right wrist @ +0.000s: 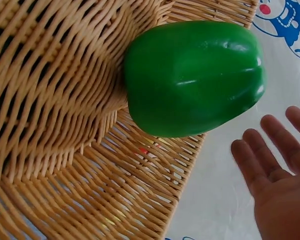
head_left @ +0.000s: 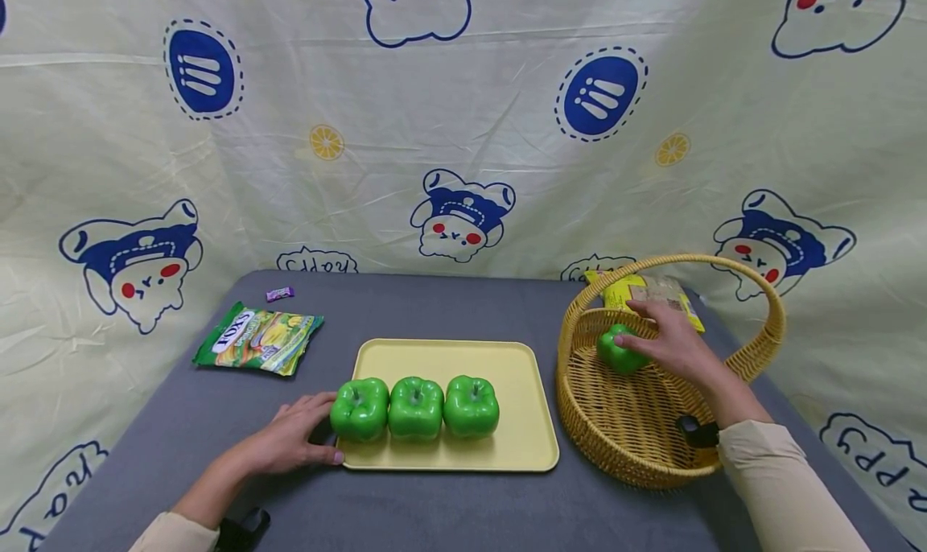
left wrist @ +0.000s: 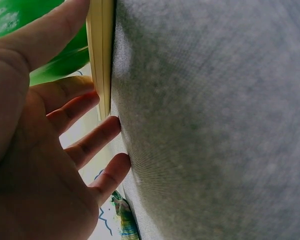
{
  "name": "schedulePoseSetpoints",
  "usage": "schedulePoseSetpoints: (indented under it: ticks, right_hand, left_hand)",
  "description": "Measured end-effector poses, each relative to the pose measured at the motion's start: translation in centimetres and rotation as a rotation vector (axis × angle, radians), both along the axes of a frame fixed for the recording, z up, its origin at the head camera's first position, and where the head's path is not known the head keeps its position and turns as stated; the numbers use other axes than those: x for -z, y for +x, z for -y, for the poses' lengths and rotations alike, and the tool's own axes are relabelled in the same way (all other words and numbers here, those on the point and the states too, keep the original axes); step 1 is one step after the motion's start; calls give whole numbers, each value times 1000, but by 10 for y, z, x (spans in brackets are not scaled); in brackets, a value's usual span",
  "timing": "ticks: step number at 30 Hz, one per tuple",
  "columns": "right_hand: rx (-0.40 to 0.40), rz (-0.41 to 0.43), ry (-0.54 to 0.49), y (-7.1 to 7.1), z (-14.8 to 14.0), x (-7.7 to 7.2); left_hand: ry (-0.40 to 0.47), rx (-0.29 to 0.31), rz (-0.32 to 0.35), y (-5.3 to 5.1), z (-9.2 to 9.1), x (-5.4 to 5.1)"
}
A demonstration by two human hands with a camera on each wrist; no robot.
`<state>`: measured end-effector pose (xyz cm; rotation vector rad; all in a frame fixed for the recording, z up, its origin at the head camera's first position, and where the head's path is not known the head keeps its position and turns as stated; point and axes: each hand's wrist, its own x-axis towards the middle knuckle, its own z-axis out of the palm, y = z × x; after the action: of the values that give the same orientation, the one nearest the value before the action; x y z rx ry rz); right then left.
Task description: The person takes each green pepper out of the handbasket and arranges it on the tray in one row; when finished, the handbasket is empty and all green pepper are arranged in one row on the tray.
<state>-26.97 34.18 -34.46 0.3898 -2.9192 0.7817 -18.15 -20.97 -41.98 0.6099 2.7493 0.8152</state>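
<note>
Three green bell peppers (head_left: 416, 409) stand in a row on a pale yellow tray (head_left: 521, 407). At the tray's left end, my left hand (head_left: 297, 435) has its fingers spread. In the left wrist view, fingertips meet the tray's edge (left wrist: 101, 55), with a bell pepper (left wrist: 72, 55) behind the thumb. Another green bell pepper (right wrist: 195, 80) lies inside the wicker basket (right wrist: 50, 95), against its far side. Over it reaches my right hand (head_left: 669, 339); the right wrist view shows that hand's fingers (right wrist: 252, 155) extended and apart from the pepper.
A green snack packet (head_left: 261, 339) and a small purple wrapped sweet (head_left: 279, 294) lie at the left on the grey table (head_left: 449, 306). Behind the basket lies a yellow packet (head_left: 626, 290). The basket's tall handle (head_left: 775, 319) arches up around the right forearm. A patterned cloth hangs behind.
</note>
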Motion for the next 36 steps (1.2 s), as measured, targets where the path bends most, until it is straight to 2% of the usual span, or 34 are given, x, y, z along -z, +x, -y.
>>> schedulePoseSetpoints:
  ticks: [13,26,36]
  right_hand:
    - [-12,39,37,-4,-8,8]
    - [-13,173,60,-4,-12,15]
    - [-48,205,54,-5,-16,18]
  left_hand:
    - [-7,-11,0,0,-1,0]
    - [2,-12,8,-1,-1,0]
    - [11,6,-35,1,0,2]
